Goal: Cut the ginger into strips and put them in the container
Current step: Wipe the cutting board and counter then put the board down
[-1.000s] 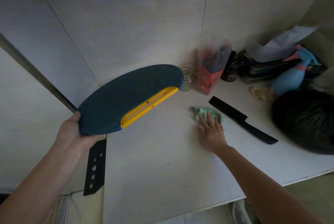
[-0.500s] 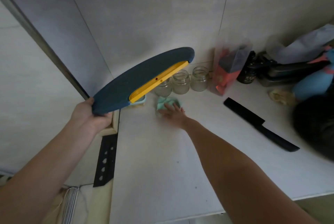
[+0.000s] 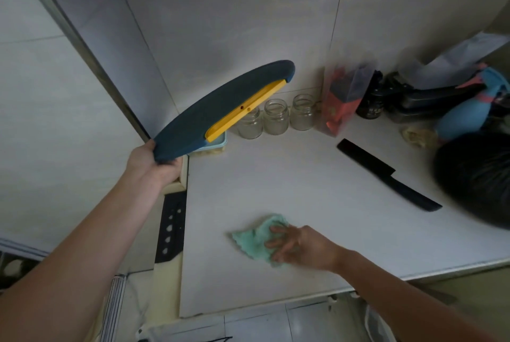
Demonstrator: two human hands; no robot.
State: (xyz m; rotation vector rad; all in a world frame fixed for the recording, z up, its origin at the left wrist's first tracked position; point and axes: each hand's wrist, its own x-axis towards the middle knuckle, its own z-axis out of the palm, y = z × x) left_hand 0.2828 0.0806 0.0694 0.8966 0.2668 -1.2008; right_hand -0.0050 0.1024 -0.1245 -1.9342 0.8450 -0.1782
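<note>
At the far left the left hand [image 3: 154,165] is raised above the edge of the desk [image 3: 317,203], its fingers closed around the near rim of a dark blue cutting board [image 3: 209,115] that is held off the surface and tilted, its far end higher; a yellow strip [image 3: 242,111] runs along the board's lower side. Below that hand a black perforated plate [image 3: 169,227] lies in the gap beside the desk. Partly hidden under the board's low end, a pale blue container [image 3: 218,144] sits on the desk against the wall, with something pale yellow in it, too hidden to name. Just right of it stand three empty glass jars [image 3: 276,116] in a row. Nearer the front edge, a green cloth [image 3: 254,241] lies flat, and the right hand [image 3: 300,245] presses on it with fingers spread, not closed around it. Farther right a black knife [image 3: 386,174] lies diagonally on the desk, well apart from both hands. Behind it a plastic bag with red and dark contents [image 3: 342,101] leans at the wall, and a black bag [image 3: 474,179] fills the right edge.
</note>
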